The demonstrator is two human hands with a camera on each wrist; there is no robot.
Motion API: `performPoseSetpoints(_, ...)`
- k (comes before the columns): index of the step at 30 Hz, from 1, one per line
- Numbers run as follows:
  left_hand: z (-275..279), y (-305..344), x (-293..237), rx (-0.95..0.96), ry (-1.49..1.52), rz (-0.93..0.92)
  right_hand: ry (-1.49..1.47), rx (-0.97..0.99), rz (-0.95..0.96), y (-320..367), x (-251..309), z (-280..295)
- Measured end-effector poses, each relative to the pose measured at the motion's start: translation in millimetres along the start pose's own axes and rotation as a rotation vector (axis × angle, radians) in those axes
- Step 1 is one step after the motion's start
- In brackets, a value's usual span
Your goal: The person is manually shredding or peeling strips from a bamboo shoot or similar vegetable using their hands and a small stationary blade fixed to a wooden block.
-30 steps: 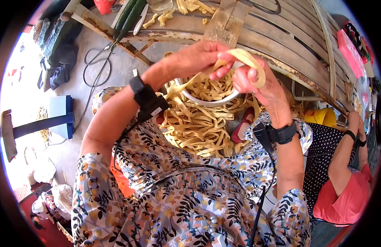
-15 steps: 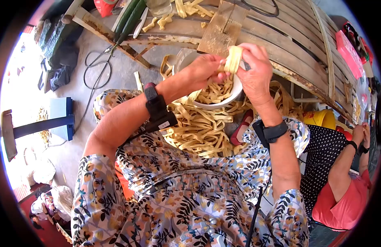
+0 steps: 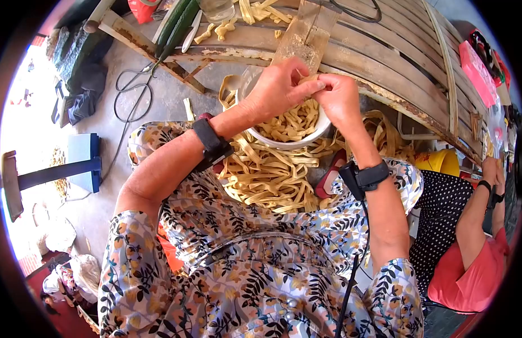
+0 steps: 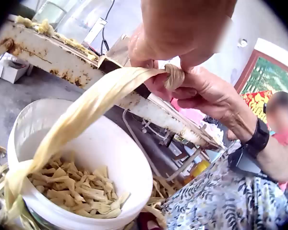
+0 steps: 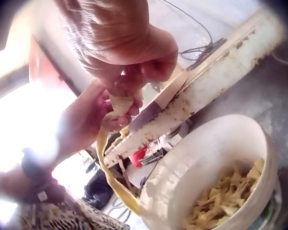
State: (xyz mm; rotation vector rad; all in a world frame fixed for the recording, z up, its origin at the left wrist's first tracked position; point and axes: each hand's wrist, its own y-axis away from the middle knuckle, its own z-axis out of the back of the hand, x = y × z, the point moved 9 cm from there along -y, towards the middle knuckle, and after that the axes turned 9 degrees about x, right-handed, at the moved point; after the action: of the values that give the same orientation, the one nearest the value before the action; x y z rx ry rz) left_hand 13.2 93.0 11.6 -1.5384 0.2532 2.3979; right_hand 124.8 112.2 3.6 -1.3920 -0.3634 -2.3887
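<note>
Both hands meet above a white bucket (image 3: 292, 145), working a long, flat, pale yellow strip (image 4: 86, 100). In the left wrist view, a knotted loop in the strip sits between the fingers, and its long tail hangs down over the bucket's rim. My left hand (image 3: 278, 90) pinches the strip near this knot. From the other side, my right hand (image 3: 339, 100) pinches it too, with the fingertips of both hands close together. Short knotted yellow pieces (image 4: 81, 187) partly fill the bucket. In the head view, the hands mostly hide the strip.
A heap of long yellow strips (image 3: 266, 180) lies on the floor below the bucket. Beyond stands a slatted bench (image 3: 379, 48) with a wooden board (image 3: 309, 36), green cucumber-like vegetables (image 3: 176, 28) and a glass jar (image 3: 217, 8). Another person (image 3: 469, 265) sits at right, by a yellow bucket (image 3: 438, 162).
The strip was a wide loop around the right hand's fingers; now it is drawn into a small knot. The right hand has moved down and left, and the hands are closer together.
</note>
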Motion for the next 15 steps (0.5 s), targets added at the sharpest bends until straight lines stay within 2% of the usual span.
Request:
performPoseSetpoints(2, -3.1, 0.7, 1.1, -0.033, -0.152, -0.024, 0.173, -0.118, 0.060, 9.1, 11.9, 1.6)
performPoseSetpoints(5, -2.0, 1.3, 1.0, -0.084, -0.268, -0.083, 0.224, -0.101, 0.130, 15.8, 22.5, -1.4)
performPoseSetpoints(8, -7.6, 2.7, 29.8, -0.031, 0.342, 0.183, -0.031, -0.134, 0.163, 23.7, 19.8, 5.3)
performPoseSetpoints(10, -18.1, 0.2, 28.0, 0.062, 0.590, 0.146, -0.315, -0.149, 0.140, 20.7, 20.2, 15.3)
performPoseSetpoints(12, -30.0, 2.7, 16.8, 0.117, 1.007, 0.280, -0.582, -0.198, 0.095, 14.6, 4.2, 23.9)
performPoseSetpoints(15, -31.2, 5.2, 10.7, 0.221, 0.963, 0.237, -0.891, -0.343, -0.044, 6.1, -32.3, 50.4)
